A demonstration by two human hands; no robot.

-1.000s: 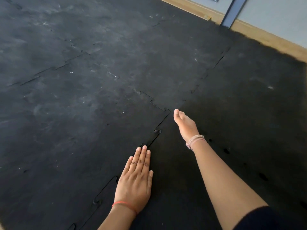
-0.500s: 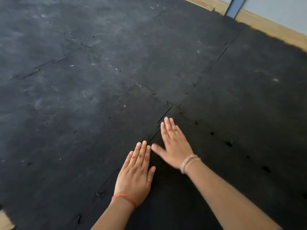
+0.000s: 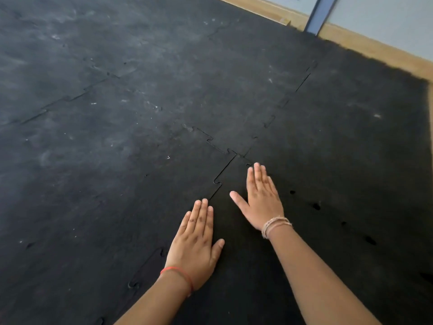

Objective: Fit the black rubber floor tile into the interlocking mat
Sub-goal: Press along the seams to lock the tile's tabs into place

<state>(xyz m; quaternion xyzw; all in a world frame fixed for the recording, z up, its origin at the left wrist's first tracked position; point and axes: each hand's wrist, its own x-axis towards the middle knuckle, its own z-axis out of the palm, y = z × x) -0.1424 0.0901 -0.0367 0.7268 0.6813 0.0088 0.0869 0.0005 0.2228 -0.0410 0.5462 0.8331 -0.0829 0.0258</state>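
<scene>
Both palms press flat, fingers straight and gripping nothing; the left hand straddles the jigsaw seam (red thread at the wrist); the right hand lies on the black rubber tile, which lies level within the interlocking mat.

The mat is black, scuffed grey-white with jigsaw-edged seams; the floor strip is tan wood; one wrist band red, the other beige.
</scene>
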